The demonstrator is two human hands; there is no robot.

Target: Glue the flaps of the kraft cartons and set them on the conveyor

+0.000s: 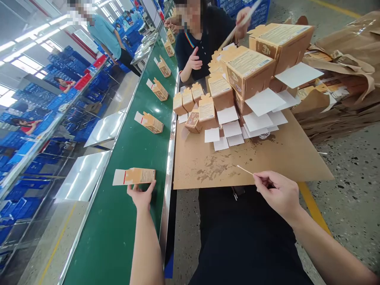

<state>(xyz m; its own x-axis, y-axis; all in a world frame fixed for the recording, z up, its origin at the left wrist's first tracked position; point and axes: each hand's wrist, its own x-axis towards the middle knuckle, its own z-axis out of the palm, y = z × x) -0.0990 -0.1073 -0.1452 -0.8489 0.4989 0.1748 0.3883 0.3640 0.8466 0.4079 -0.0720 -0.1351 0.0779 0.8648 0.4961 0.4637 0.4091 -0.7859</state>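
On the green conveyor belt [118, 221], a small brown carton [141, 176] lies on its side with its white-and-red flap standing out to the left. My left hand [141, 196] grips that carton from the near side, thumb at its right end and fingers at its lower edge. A thin cotton swab [245, 170] is pinched between the thumb and fingertips of my right hand [276, 192]. The swab points left over a cardboard sheet [297, 158] marked with dark wet-looking stains [215, 168]. Behind it stand stacked cartons [249, 71] with white flaps sticking out.
More open cartons [152, 122] sit in a row along the belt. Across the cardboard, a co-worker [204, 51] in dark clothing holds a flat piece [242, 23]. Brown paper-wrapped bundles [341, 87] lie at the right. A metal rail [170, 158] edges the belt.
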